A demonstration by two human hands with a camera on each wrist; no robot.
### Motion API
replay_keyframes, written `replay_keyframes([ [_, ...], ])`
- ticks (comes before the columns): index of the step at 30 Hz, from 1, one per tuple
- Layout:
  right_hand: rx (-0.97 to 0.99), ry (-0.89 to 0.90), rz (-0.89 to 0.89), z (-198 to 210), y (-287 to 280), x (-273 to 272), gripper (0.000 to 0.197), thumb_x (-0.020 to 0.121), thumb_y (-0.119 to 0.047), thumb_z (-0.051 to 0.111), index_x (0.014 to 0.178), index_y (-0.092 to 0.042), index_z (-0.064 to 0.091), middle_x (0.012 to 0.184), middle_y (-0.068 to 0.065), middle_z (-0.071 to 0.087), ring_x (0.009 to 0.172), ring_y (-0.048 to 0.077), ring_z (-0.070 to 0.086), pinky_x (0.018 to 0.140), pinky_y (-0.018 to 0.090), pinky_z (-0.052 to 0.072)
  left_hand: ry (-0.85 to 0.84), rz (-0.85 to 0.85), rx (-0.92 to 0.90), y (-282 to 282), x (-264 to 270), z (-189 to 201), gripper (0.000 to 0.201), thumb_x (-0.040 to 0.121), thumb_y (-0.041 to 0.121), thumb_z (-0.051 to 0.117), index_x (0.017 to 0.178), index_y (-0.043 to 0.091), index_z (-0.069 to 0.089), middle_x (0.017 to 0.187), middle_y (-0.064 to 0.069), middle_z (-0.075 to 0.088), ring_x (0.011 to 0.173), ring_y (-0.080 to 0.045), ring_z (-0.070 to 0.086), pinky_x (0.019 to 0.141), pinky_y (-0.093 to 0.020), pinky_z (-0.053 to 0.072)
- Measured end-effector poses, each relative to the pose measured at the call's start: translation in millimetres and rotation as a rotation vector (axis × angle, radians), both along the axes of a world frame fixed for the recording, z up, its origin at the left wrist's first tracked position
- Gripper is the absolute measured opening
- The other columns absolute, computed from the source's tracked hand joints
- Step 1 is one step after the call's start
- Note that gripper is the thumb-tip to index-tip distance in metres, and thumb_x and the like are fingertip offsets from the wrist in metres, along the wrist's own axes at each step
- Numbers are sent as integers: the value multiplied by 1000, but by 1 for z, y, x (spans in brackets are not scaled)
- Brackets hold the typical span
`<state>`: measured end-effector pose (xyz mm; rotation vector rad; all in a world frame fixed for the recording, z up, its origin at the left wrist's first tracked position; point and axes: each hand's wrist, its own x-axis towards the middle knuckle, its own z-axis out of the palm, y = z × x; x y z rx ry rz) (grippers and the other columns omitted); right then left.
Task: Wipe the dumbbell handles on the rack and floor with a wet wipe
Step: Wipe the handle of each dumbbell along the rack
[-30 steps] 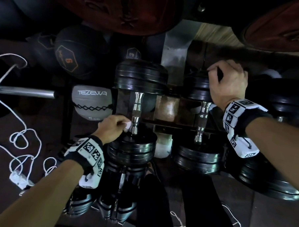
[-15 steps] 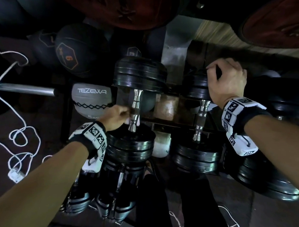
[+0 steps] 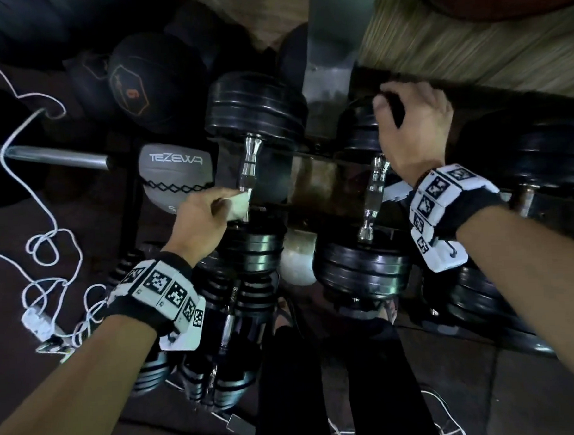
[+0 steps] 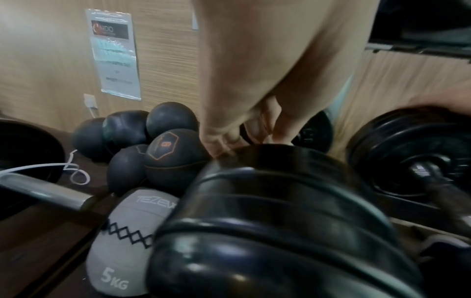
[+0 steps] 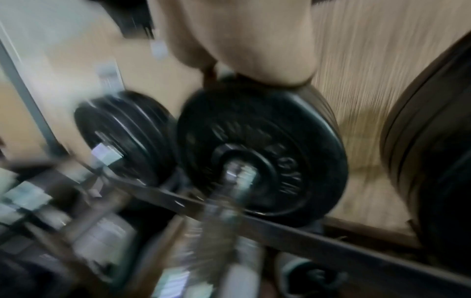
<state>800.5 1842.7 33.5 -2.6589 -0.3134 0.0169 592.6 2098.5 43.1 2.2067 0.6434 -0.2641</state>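
Slippage is the risk while the left hand [image 3: 202, 217] is pinching the wet wipe [image 3: 239, 204] against the lower part of the chrome handle [image 3: 249, 164] of the left dumbbell on the rack [image 3: 316, 157]: the wet pad could be sliding off. The right hand [image 3: 413, 126] is bracing on the neighbouring dumbbell's far plates [image 5: 262, 153], fingers curled over the rim; pushing it could be rolling that dumbbell.

gym: dumbbells [image 3: 257, 172], medicine balls [image 3: 175, 176]
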Motion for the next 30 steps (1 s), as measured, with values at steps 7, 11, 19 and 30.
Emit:
replay_keyframes([
  [7, 362, 221, 337, 25, -30, -103, 45, 99, -31, 59, 142, -17, 55, 143, 5, 53, 140, 20, 39, 116, 34, 34, -170, -75, -331, -83, 18, 20, 16, 96, 9, 62, 107, 16, 71, 103, 6, 72, 91, -5, 67, 80, -12, 48],
  [11, 525, 689, 257, 29, -56, -129, 42, 100, -32, 58, 142, -33, 51, 125, -13, 62, 114, -2, 59, 88, 14, 49, -147, -109, -469, -116, 32, 28, 17, 90, 9, 69, 106, 16, 73, 103, 1, 74, 93, -9, 71, 82, -15, 51],
  [19, 483, 637, 73, 1, -90, -120, 8, 95, -17, 67, 88, -12, 65, 84, -5, 68, 80, 5, 65, 75, 17, 47, -34, -135, -426, -121, 27, 10, 20, 89, 20, 71, 108, 20, 67, 101, 6, 73, 96, -5, 68, 87, -12, 48],
  [30, 37, 759, -99, -31, -81, -95, 19, 82, -15, 76, 98, -21, 69, 107, 3, 65, 101, 21, 63, 87, 37, 55, -15, -140, 690, -55, 13, -24, 24, 91, 26, 60, 112, 14, 66, 109, -18, 61, 105, -41, 51, 95, -51, 34],
])
